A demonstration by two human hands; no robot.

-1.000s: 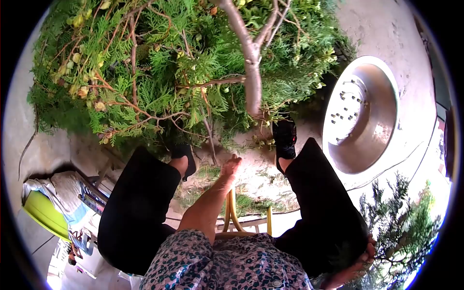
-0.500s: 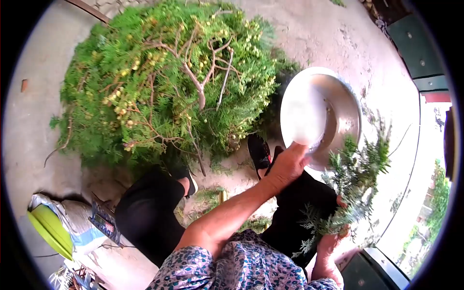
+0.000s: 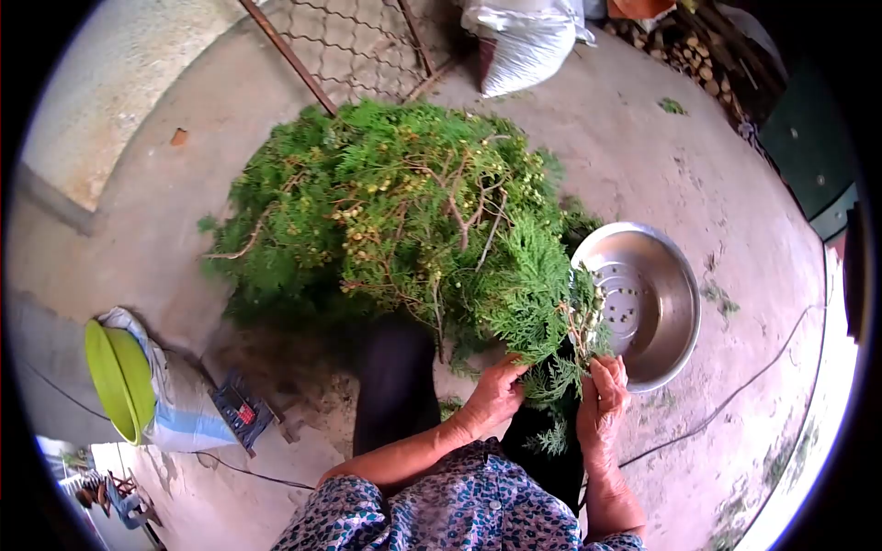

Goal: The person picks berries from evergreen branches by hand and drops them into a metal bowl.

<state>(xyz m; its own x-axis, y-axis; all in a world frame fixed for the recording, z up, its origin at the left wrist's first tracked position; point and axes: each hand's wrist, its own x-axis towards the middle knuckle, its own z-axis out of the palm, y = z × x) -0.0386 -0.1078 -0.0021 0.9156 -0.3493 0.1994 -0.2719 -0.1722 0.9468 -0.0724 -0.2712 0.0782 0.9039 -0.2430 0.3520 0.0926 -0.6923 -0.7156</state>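
Observation:
A leafy conifer sprig (image 3: 559,378) with flat green sprays is held between my hands, over my lap. My right hand (image 3: 604,397) is closed around it near the basin's lower left edge. My left hand (image 3: 494,397) pinches foliage at the sprig's left side; its fingertips are partly hidden. Just beyond lies a metal basin (image 3: 682,308) with several small green cones (image 3: 627,310) on its bottom. Left of the basin rises a large heap of cut conifer branches (image 3: 395,202), bearing pale green cones and bare brown stems.
A yellow-green tub (image 3: 119,386) rests by a white sack (image 3: 179,404) at the left, with a dark device (image 3: 241,413) beside it. Behind the heap are a rusty mesh frame (image 3: 344,46) and a stuffed white sack (image 3: 524,46). A cable (image 3: 735,395) crosses the concrete at right.
My left hand has moved from over the basin to the sprig's left side. My right hand has brought the sprig leftward from the basin's right side. The view now shows more floor beyond the heap.

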